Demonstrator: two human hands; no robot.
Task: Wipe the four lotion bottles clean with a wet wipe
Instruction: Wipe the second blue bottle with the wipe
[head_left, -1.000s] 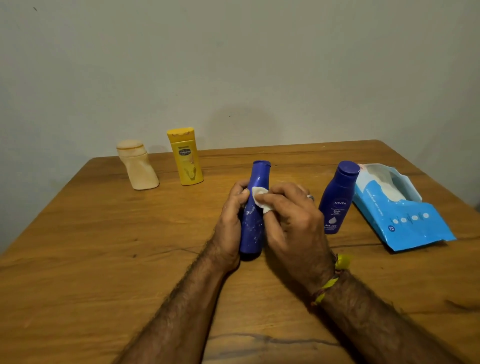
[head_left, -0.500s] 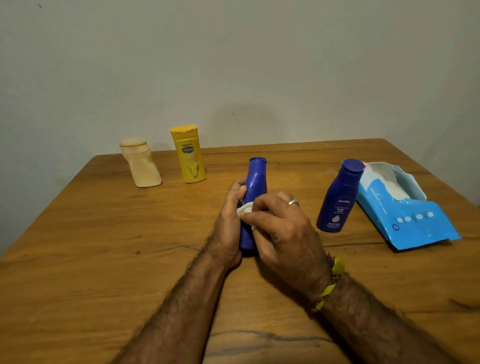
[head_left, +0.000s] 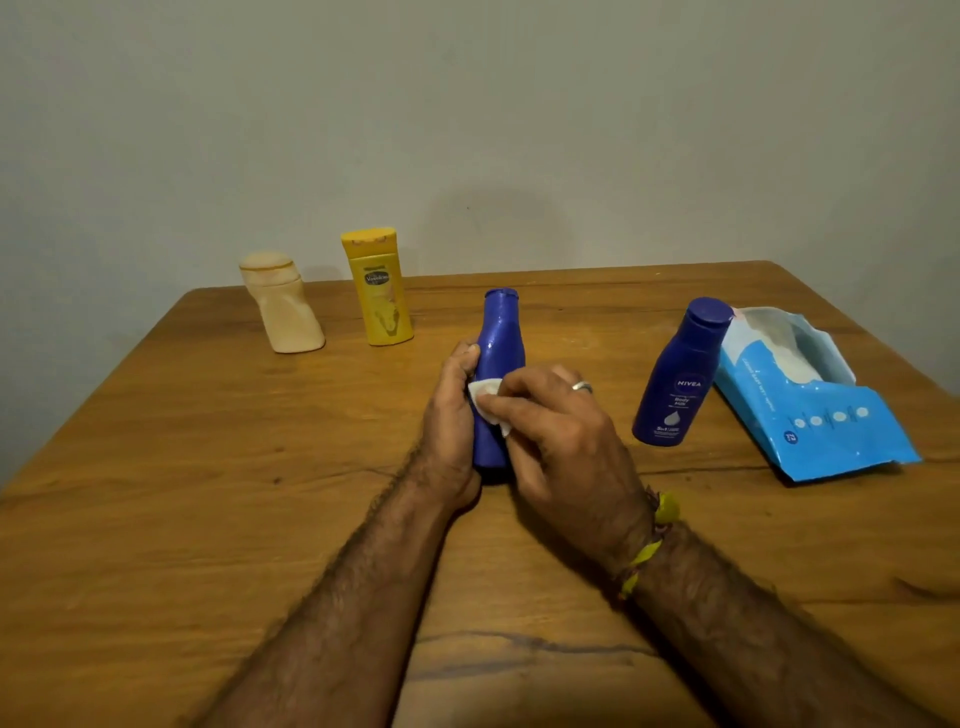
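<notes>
A: Wipes pack (head_left: 826, 421) is torn open at the right, white wipes showing inside.

B: Yep. Left hand (head_left: 449, 421) grips the blue bottle (head_left: 500, 338) upright mid-table; right hand (head_left: 558, 431) pinches a wet wipe (head_left: 485, 395) against it. Nivea bottle (head_left: 678, 379) beside the pack, yellow bottle (head_left: 379, 286) and beige bottle (head_left: 283, 304) stand back left.
</notes>
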